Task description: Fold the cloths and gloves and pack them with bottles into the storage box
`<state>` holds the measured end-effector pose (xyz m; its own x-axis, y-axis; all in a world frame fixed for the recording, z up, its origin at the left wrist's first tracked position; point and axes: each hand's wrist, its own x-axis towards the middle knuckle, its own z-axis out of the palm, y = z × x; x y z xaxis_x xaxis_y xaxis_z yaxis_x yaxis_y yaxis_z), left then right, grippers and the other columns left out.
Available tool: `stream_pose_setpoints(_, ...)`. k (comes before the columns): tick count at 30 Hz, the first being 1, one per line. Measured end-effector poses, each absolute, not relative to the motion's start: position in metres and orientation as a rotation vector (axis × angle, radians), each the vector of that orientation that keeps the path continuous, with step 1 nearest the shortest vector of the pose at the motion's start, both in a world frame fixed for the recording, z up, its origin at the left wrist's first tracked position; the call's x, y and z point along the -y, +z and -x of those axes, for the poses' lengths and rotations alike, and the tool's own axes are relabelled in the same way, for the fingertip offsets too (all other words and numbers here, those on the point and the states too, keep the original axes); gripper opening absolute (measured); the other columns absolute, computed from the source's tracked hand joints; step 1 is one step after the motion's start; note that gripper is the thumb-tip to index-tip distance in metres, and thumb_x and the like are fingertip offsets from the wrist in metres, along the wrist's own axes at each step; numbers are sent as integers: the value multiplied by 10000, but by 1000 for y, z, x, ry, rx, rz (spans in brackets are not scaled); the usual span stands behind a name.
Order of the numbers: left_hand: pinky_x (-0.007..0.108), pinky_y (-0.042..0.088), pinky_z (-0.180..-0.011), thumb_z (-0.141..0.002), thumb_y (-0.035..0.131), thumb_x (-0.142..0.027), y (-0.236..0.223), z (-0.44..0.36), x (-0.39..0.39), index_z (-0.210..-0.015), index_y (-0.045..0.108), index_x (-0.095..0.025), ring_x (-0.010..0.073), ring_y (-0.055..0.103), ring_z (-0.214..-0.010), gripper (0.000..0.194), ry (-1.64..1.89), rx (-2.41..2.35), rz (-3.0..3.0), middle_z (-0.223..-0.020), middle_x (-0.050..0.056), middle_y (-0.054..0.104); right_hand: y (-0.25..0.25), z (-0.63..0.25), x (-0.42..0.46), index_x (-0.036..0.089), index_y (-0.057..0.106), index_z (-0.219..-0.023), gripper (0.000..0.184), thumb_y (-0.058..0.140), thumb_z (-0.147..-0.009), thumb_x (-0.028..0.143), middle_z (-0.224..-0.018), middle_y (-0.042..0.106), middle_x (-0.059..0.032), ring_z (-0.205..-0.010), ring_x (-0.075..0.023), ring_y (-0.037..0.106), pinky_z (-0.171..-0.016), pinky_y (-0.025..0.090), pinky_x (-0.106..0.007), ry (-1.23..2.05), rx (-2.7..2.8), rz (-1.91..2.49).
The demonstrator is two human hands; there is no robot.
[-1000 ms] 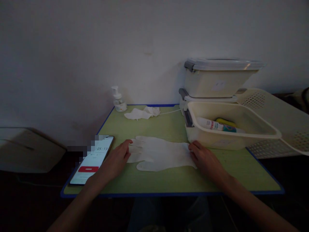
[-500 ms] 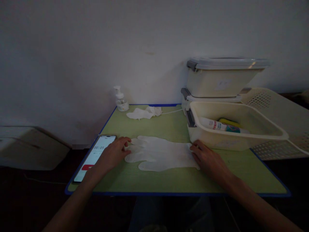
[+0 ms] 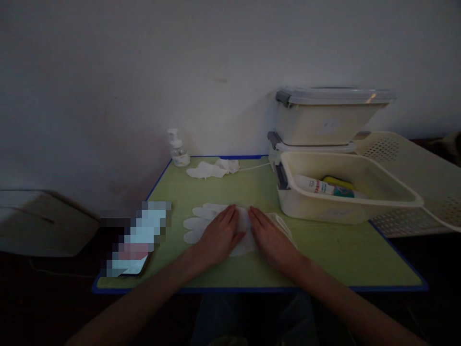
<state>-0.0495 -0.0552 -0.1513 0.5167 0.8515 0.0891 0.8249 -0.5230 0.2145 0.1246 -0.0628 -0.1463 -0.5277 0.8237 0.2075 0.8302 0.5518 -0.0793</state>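
Observation:
A white glove (image 3: pixel 196 224) lies flat on the green table (image 3: pixel 324 250), its fingers pointing left and its cuff to the right. My left hand (image 3: pixel 221 233) rests flat on the palm part of the glove, fingers stretched out. Close beside it, my right hand (image 3: pixel 270 235) lies flat toward the cuff, fingers also extended. A narrow strip of glove shows between the two hands; much of the middle is hidden beneath them.
A phone (image 3: pixel 144 240), partly blurred out, lies at the table's left. At the back are a pump bottle (image 3: pixel 179 151) and a crumpled white glove-like piece (image 3: pixel 211 169). An open bin (image 3: pixel 331 211) holds a tube (image 3: pixel 320 186); lidded boxes (image 3: pixel 320 122) and a perforated basket (image 3: pixel 425 168) stand behind.
Both hands have come inward from the glove's ends, the left from the fingertips and the right from the cuff, and now lie flat near its middle. The cuff edge looks slightly lifted.

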Motion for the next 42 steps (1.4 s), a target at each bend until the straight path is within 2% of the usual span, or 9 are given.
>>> stream_pose_setpoints(3, 477, 226, -1118, -909, 337, -471, -155, 53, 56, -1385, 305, -66, 278, 220, -1380, 626, 185, -1452, -2652, -1487, 164, 255, -162, -134, 62, 4, 404, -1337, 508, 299, -906, 251, -1394, 393, -227, -1321, -288, 335, -1037, 363, -445, -45, 2556, 1459)
stream_pose_setpoints(6, 524, 170, -1117, -893, 328, -531, -156, 60, 55, -1421, 257, -155, 289, 168, -1394, 653, 119, -1482, -2652, -1516, 97, 200, -167, -146, 63, 36, 382, -1363, 624, 298, -913, 459, -1426, 348, -216, -1335, -323, 292, -1048, 326, -485, -79, 2510, 1533)
stream_pose_setpoints(11, 517, 171, -1109, -861, 351, -593, -157, 71, 54, -1425, 255, -256, 298, 149, -1397, 664, 115, -1516, -2637, -1525, 58, 182, -168, -157, 66, 69, 355, -1387, 718, 297, -884, 577, -1443, 323, -204, -1355, -323, 245, -1054, 308, -488, -95, 2497, 1529)
stream_pose_setpoints(20, 513, 172, -1108, -850, 390, -589, -159, 74, 55, -1425, 257, -267, 304, 138, -1398, 672, 127, -1531, -2657, -1527, 54, 181, -170, -159, 67, 43, 353, -1381, 727, 298, -885, 572, -1439, 326, -212, -1346, -326, 266, -1052, 318, -477, -165, 2494, 1494)
stream_pose_setpoints(32, 487, 151, -1117, -876, 287, -603, -147, 82, 54, -1439, 219, -184, 294, 134, -1400, 705, 48, -1534, -2635, -1522, 106, 161, -163, -157, 66, 54, 362, -1377, 681, 325, -890, 527, -1448, 311, -203, -1358, -296, 251, -1060, 311, -465, -127, 2520, 1483)
stream_pose_setpoints(37, 500, 159, -1111, -919, 252, -517, -139, 109, 53, -1429, 246, -151, 285, 144, -1397, 628, 2, -1618, -2592, -1512, 124, 171, -150, -166, 73, 25, 371, -1363, 579, 290, -908, 374, -1439, 331, -195, -1336, -282, 307, -1070, 294, -483, -162, 2585, 1492)
stream_pose_setpoints(42, 489, 160, -1113, -945, 219, -436, -142, 128, 48, -1423, 263, -183, 257, 149, -1399, 543, 1, -1647, -2572, -1510, 90, 200, -157, -184, 80, 41, 373, -1366, 570, 269, -914, 373, -1418, 378, -183, -1321, -277, 338, -1055, 313, -488, -207, 2562, 1500)
